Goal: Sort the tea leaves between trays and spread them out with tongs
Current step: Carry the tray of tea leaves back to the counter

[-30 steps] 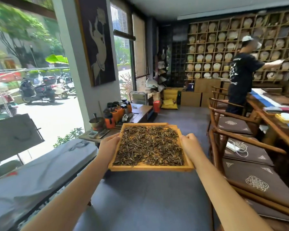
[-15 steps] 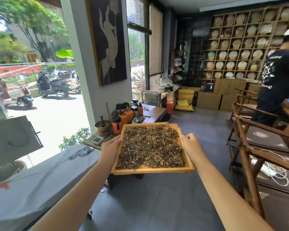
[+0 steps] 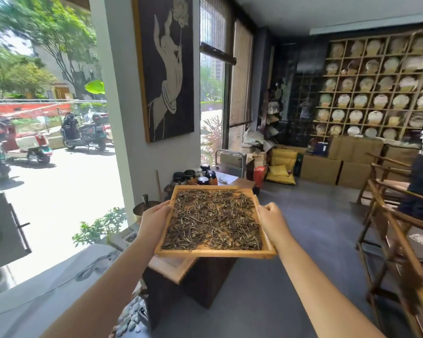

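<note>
A person carries a shallow wooden tray (image 3: 215,253) of dry tea leaves (image 3: 213,217) at chest height, arms stretched forward. The left hand (image 3: 154,222) grips the tray's left rim and the right hand (image 3: 272,220) grips the right rim, fingers curled round the edges on both sides, apparently so the load stays level and the loose leaves do not slide off. The leaves lie in a thin, fairly even layer across nearly the whole tray floor, a little bare wood showing at the near edge. Just below the carried tray, a second wooden tray (image 3: 171,270) rests on a dark block-like stand (image 3: 200,284); it seems the likely place for sorting, though its contents are mostly hidden. No tongs can be made out. Beyond the tray stands a low side table with dark jars (image 3: 189,175), against a pillar hung with a dark painting of a raised hand (image 3: 167,67). Wooden chairs (image 3: 386,230) line the right side, and at the far wall a gridded shelf (image 3: 376,86) displays round tea cakes.
</note>
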